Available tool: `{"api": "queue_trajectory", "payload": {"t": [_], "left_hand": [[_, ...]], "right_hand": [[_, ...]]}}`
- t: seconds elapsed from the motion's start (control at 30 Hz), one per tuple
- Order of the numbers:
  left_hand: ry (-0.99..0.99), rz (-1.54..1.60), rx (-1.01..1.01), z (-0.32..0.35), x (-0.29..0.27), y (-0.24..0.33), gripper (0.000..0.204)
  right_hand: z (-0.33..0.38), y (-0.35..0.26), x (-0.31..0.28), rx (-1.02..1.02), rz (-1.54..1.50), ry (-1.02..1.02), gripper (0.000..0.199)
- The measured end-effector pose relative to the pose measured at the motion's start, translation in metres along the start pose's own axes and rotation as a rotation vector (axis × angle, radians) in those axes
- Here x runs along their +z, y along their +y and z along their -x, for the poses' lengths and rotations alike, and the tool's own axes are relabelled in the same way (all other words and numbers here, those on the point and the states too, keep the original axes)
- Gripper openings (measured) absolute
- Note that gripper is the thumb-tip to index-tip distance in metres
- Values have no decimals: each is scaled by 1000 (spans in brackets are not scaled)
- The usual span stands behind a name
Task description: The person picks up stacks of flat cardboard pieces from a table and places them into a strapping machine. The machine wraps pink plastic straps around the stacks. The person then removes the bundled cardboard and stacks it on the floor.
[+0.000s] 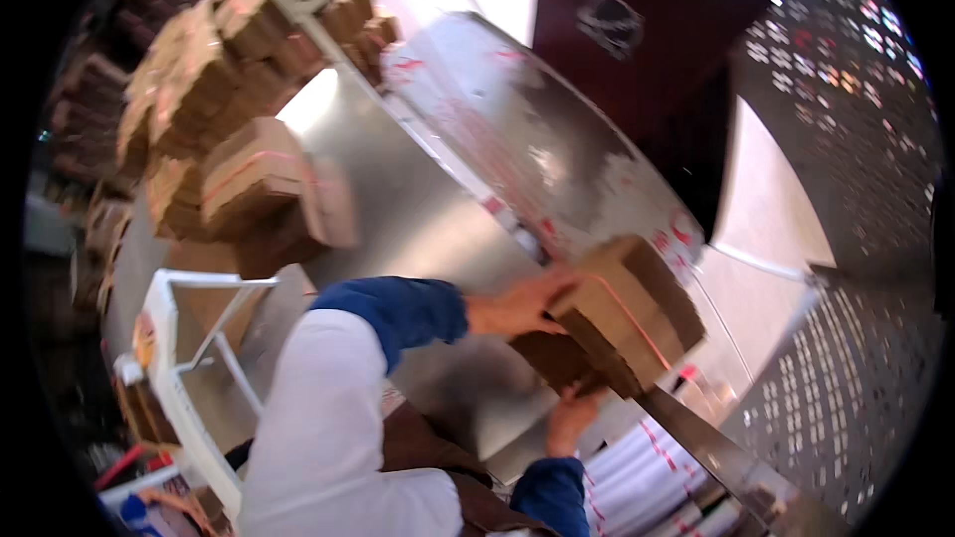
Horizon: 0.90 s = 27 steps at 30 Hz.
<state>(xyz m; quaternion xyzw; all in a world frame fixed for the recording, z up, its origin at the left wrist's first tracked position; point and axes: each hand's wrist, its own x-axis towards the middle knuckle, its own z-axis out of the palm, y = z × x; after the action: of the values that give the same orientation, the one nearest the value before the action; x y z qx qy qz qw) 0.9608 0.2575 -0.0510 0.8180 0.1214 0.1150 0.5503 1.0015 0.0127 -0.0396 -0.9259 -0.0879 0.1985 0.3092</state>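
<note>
A thick bundle of brown cardboard (637, 323) with a pink strap around it is tilted over the right end of a shiny metal tabletop (388, 199). My left hand (522, 305) reaches across from the left, its fingers closed on the bundle's upper left edge. Below, my right hand (575, 418) grips the lower edge, thumb against the cardboard. Both sleeves end in blue cuffs. Motion blurs the fingers a little, and the far side of the bundle hides some of them.
More strapped cardboard bundles (254, 179) are stacked at the left end of the tabletop. A white frame (189, 378) stands near my left arm. Beyond the table runs a worn metal housing (587, 169) with red marks. Perforated metal panels (826, 388) stand to the right.
</note>
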Motion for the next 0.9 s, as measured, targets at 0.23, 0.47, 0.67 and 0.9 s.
{"api": "queue_trajectory", "payload": {"t": [0.23,0.47,0.67,0.9], "left_hand": [[-5,92,-87,10,-38,31,88],[14,-8,-40,10,-7,12,91],[-46,117,-114,6,-14,20,91],[-60,104,-99,4,-18,14,93]], "right_hand": [[19,-19,-2,18,132,27,72],[17,-8,-8,-46,163,38,71],[19,1,1,-119,102,73,71],[19,9,13,-198,46,153,72]]}}
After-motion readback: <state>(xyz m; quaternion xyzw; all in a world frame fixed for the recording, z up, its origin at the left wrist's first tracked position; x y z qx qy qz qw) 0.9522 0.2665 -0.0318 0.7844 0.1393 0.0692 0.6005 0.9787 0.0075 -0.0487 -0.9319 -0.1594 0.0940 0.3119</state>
